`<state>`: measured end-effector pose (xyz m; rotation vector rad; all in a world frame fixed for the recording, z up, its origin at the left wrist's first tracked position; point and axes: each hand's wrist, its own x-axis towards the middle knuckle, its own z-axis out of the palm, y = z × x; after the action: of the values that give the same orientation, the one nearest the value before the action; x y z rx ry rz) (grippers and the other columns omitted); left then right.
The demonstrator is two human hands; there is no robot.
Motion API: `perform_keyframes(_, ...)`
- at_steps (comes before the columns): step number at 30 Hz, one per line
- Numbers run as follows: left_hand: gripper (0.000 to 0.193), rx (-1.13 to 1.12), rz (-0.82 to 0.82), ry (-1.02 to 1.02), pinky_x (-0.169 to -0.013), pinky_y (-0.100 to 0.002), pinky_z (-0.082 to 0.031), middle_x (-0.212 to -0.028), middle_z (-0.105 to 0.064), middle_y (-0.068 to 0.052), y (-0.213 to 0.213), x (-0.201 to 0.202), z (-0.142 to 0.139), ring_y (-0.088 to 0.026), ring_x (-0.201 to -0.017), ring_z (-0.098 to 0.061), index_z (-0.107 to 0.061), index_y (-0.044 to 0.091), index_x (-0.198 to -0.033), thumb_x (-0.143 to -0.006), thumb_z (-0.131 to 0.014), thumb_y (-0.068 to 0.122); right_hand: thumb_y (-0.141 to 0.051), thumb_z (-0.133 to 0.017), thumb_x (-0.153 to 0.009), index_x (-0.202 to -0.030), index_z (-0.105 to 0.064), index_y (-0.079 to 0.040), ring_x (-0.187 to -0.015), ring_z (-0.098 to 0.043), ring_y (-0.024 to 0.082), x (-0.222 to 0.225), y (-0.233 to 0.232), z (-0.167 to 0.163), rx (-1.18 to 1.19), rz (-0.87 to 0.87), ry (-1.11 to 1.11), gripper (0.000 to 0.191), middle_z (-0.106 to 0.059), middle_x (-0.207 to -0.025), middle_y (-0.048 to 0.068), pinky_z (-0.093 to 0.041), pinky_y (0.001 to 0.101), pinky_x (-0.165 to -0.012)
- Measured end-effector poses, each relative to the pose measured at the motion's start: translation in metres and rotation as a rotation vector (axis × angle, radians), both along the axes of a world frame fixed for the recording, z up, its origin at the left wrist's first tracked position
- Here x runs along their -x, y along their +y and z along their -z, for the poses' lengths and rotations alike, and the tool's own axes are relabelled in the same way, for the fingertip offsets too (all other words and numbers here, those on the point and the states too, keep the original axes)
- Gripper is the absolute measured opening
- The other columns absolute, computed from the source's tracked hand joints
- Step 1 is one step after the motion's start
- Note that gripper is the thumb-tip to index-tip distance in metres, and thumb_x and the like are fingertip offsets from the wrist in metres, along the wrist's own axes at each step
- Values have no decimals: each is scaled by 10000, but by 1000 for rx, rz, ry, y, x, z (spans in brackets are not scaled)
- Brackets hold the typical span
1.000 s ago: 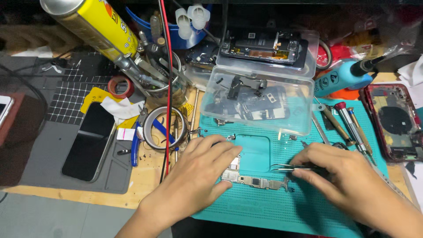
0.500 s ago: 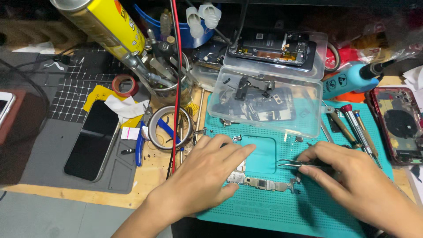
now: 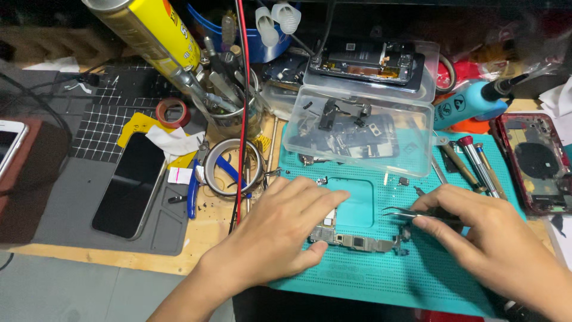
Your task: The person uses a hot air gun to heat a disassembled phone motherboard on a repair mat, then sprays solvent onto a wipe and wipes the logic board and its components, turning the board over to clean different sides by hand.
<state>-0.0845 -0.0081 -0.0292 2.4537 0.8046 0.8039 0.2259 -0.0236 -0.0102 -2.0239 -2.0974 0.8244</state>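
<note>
Circuit board point(image 3: 356, 240) lying left-right on teal mat point(image 3: 369, 280), left hand point(image 3: 280, 235) pinning it, right hand point(image 3: 488, 241) apparently pinching tweezers point(image 3: 411, 213) pointing left.

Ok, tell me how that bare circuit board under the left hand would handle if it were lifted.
The circuit board looks thin and narrow, so probably light and somewhat flexible, prone to bending. Its exposed parts suggest it is fragile. Lying flat on the teal mat under the left hand, it seems unlikely to roll.

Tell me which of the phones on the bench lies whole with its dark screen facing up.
The black phone on the grey mat at the left. The red phone at the right lies opened, its inner parts showing.
</note>
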Motion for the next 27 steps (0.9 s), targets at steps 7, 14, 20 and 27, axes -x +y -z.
perform_keyframes(7,666,226,-120,-83,-981,-373,-476,-1162,-648,-106,0,21,-10,-267,-1144,-605,-598,69,-1348,-732,-811,210,-234,-729,-869,-1084,-767,-86,-760,-723,169,-5,0,-3,-89,116,110,264,-750,-890,41,-557,323,-666)
perform_keyframes(14,687,992,18,-733,-1076,-357,-445,-1304,-675,-151,0,19,10,-224,-1252,-608,-556,4,-1407,-783,-782,185,-273,-761,-899,-1090,-749,-91,-787,-705,181,-4,5,-6,4,192,-53,265,-740,-919,43,-550,332,-722)
perform_keyframes(20,778,1404,289,-1312,-1093,-389,-460,-1322,-623,-237,6,-2,37,-278,-1235,-597,-437,-33,-1487,-849,-772,262,-323,-751,-891,-1031,-728,-103,-792,-684,172,0,3,2,-17,46,-32,262,-702,-943,17,-545,329,-712)
perform_keyframes(27,786,1462,381,-1496,-1085,-402,-475,-1327,-590,-226,2,-7,41,-274,-1225,-584,-415,2,-1519,-896,-786,305,-298,-735,-874,-1056,-711,-116,-771,-692,190,11,3,5,93,85,-121,258,-723,-907,30,-567,332,-701)
